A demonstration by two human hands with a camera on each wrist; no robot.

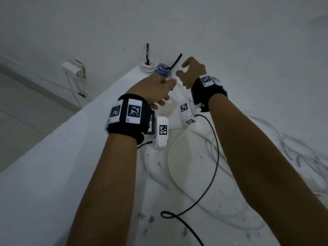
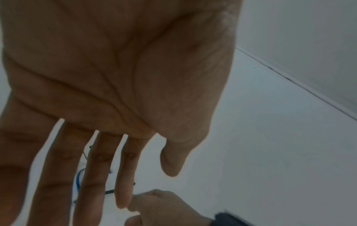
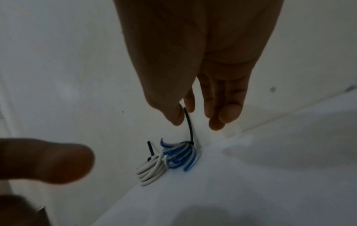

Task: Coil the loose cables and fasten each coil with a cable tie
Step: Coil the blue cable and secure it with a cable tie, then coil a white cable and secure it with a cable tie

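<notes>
Left hand (image 2: 119,73): palm flat, fingers straight and spread, holding nothing. Right hand (image 1: 192,72): fingers loosely hanging, empty. Just beyond the right fingertips (image 3: 217,124) sits the blue-and-white coiled cable (image 3: 179,154) with a black cable tie (image 3: 189,125) sticking up; touching its left side, a white coiled cable (image 3: 149,171), also tied. Loose white cables (image 1: 174,157) lie below the wrists, partly hidden by forearms (faint against the white table (image 1: 53,166)). Wristband markers: no readable text.
</notes>
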